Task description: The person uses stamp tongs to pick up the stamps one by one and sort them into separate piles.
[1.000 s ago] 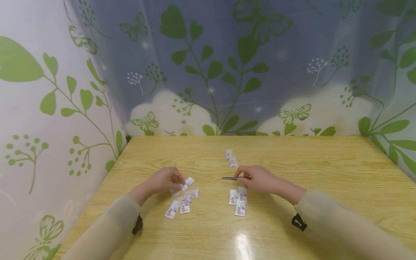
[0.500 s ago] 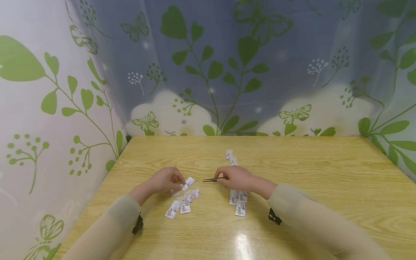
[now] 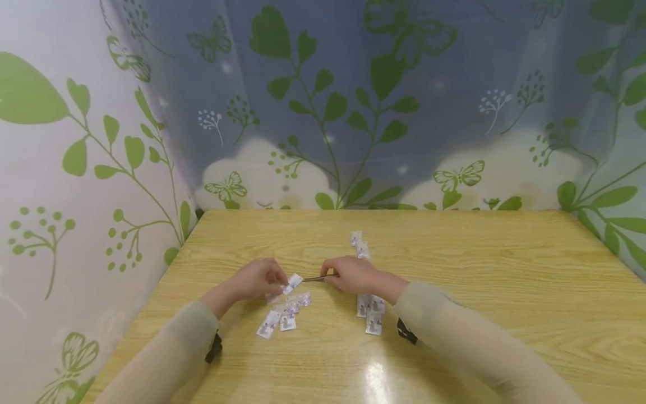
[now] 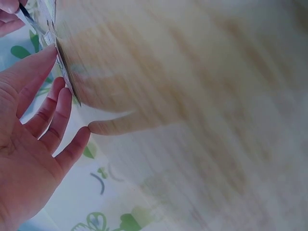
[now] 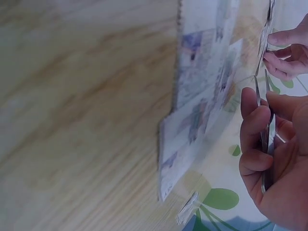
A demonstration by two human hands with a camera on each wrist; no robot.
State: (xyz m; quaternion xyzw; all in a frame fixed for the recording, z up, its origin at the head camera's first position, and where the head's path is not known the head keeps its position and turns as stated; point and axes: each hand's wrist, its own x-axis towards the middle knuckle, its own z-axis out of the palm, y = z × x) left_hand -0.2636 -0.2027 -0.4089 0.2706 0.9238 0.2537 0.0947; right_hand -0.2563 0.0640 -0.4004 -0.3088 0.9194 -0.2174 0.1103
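My left hand (image 3: pixel 259 279) pinches a small printed stamp (image 3: pixel 292 284) between thumb and fingertips. The left wrist view has the stamp edge-on, with the thumb (image 4: pixel 36 67) on one side. My right hand (image 3: pixel 350 274) holds metal tweezers (image 3: pixel 320 278) that point left, their tips right by the stamp's right edge. In the right wrist view the tweezers' tips stand slightly apart; I cannot tell whether they touch the stamp. Below the left hand several more stamps (image 3: pixel 289 308) lie overlapping. Another overlapping group of stamps (image 3: pixel 373 324) lies below the right hand, partly hidden by it.
Two stamps (image 3: pixel 362 249) lie behind the right hand, near the table's middle, with part of another under the wrist side. The wooden table (image 3: pixel 479 252) is bounded by a patterned cloth (image 3: pixel 323 112) behind and at both sides.
My right hand has moved left with the tweezers, bringing their tips up to the stamp in the left hand. A stamp laid behind the right hand is now partly covered. My left hand stays put.
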